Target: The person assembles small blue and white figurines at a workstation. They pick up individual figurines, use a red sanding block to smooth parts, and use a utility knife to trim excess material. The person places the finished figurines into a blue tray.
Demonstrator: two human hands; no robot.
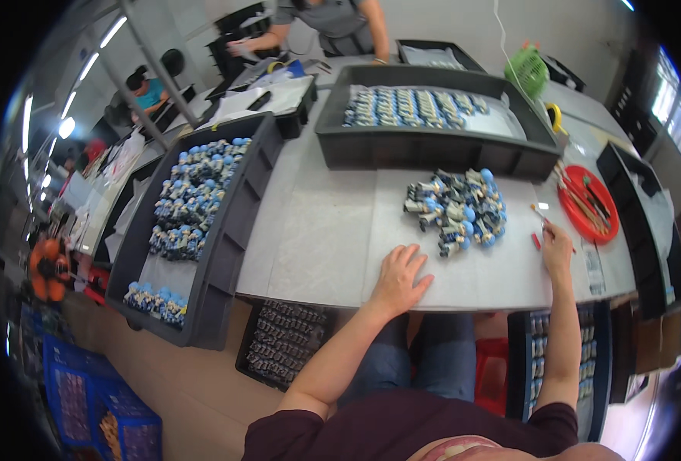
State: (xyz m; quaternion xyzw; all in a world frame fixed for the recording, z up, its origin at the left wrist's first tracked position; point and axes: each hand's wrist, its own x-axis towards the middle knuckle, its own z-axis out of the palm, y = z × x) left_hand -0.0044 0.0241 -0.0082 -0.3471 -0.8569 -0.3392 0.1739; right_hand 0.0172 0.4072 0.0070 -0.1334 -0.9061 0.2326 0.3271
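Observation:
My left hand [402, 278] lies on the pale table sheet near the front edge, fingers apart and holding nothing. Just beyond it is a loose pile of small figurines [463, 209] with light blue heads and dark and grey bodies. On the right side of the table, my right hand [558, 244] is closed around a slim brush-like tool [540, 213], its tip angled away to the upper left. A small red piece [536, 241] lies beside that hand. Farther right, a red round dish [569, 206] carries several thin tools.
A dark tray [440, 146] with rows of figurines stands behind the pile. Another deep tray [229, 223] of blue-headed figurines is at the left, and a dark bin [638, 219] borders the right. Across the table are a green fan [528, 71] and another person [333, 27].

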